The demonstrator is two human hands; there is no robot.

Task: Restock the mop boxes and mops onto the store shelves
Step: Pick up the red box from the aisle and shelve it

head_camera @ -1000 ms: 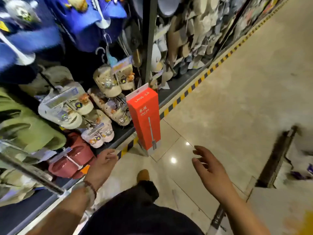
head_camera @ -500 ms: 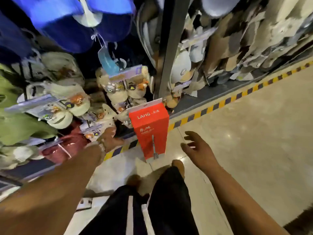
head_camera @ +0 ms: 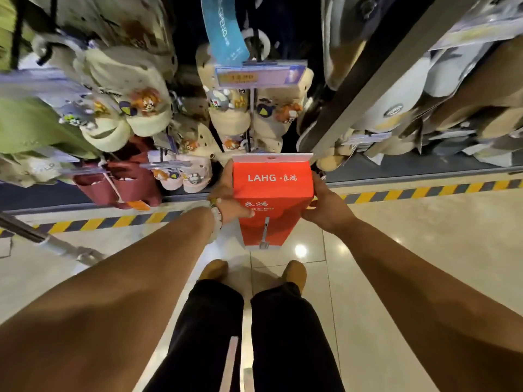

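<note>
Fingers of both hands curl around a tall red mop box (head_camera: 272, 199), one hand on each side near its top. On the left hand (head_camera: 228, 197), whose wrist wears a beaded bracelet, the thumb lies across the front face and the rest wrap behind, out of sight. Those of the right hand (head_camera: 325, 206) press against the right edge, knuckles toward the camera. White lettering on the box reads "LAHG", and a picture of a mop runs down the front. It stands upright over the glossy tiled floor (head_camera: 396, 250), just ahead of the person's brown shoes; whether its base touches the tiles cannot be told.

Directly behind it rises a display rack hung with cream cartoon clogs (head_camera: 235, 114) and dark red clogs (head_camera: 124, 182). A price tag (head_camera: 260, 75) sits above them, and a yellow and black hazard stripe (head_camera: 424, 190) runs along the rack's foot.

Judging by this, the step in hand is picking up a box to carry. This rack holds footwear, so the next move likely calls for lifting the box squarely and finding the mop shelf elsewhere.
</note>
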